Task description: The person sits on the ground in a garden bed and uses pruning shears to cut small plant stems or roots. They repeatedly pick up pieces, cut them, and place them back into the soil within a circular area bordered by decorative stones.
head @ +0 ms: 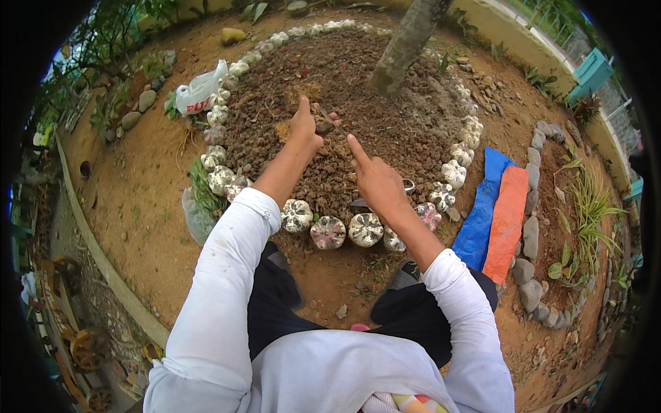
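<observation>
My left hand point(305, 126) is over the dark soil of a round garden bed point(413, 139), its fingers curled around a small brown clump point(323, 125) that looks like soil or root matter. A thin, dark blade-like tool point(333, 122) reaches from my right hand point(381, 183) to this clump. My right index finger lies along the tool, and the other fingers fold beneath. A metal ring point(409, 186) shows beside the right hand; whether it belongs to the tool I cannot tell. Below that hand, a dark object point(360, 205) is partly hidden.
Painted plastic bottle bottoms point(365, 229) edge the bed, and a tree trunk point(403, 57) rises from it. At left are a white plastic bag point(200, 90) and a clear bag point(199, 219) with green plants. Blue point(477, 201) and orange sheets point(506, 222) lie right, near a stone-edged bed point(531, 237).
</observation>
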A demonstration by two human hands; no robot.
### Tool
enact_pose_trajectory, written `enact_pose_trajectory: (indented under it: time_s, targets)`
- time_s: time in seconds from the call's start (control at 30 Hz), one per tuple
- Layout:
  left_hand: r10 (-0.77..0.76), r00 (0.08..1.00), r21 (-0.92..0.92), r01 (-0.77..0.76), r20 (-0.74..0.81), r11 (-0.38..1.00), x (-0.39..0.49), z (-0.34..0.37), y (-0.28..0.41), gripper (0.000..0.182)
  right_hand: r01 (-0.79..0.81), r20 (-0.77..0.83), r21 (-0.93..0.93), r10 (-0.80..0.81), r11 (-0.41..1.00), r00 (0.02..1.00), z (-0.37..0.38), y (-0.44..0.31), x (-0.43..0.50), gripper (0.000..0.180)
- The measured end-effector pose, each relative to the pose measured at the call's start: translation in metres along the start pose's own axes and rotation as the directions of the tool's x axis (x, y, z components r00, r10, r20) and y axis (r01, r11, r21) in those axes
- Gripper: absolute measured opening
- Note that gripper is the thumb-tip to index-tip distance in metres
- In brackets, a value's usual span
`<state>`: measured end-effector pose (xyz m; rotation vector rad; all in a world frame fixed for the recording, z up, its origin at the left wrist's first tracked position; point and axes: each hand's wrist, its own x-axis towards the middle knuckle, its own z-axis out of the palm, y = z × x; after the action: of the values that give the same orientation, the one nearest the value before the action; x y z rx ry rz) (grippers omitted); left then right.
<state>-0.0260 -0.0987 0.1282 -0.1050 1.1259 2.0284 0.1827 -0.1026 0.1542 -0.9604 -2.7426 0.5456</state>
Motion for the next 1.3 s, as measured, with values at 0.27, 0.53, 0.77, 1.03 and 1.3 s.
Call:
enact_pose_trajectory:
  time_s: [0.27, 0.53, 0.77, 1.03, 1.3]
  targets:
    - [-0.173, 0.967, 0.152, 0.145, 0.188, 0.978, 0.030, -0.032, 0.034, 0.028, -0.075, 0.313, 0.316, -0.029, 0.946, 0.949, -0.042, 0.017, 0.001, 0.049]
    - [-0.111, 0.987, -0.076, 0.120, 0.120, 0.990, 0.023, -0.031, 0.023, 0.023, 0.057, 0.055, 0.028, -0.059, 0.998, 0.997, -0.008, -0.015, -0.017, 0.053]
    - [0.052, 0.998, -0.009, -0.052, 0.024, 0.999, 0.015, -0.013, 0.009, 0.026, 0.079, -0.088, -0.128, -0.090, 0.989, 0.992, -0.004, -0.006, -0.005, 0.053]
    - [-0.189, 0.930, 0.007, 0.197, 0.316, 0.980, 0.030, -0.036, 0.041, 0.027, -0.159, 0.388, 0.390, -0.005, 0.907, 0.922, -0.063, 0.016, 0.006, 0.048]
    - [-0.200, 0.962, 0.078, 0.188, 0.189, 0.979, 0.023, -0.035, 0.026, 0.024, -0.023, 0.249, 0.150, -0.015, 0.988, 0.968, -0.035, 0.004, -0.006, 0.050]
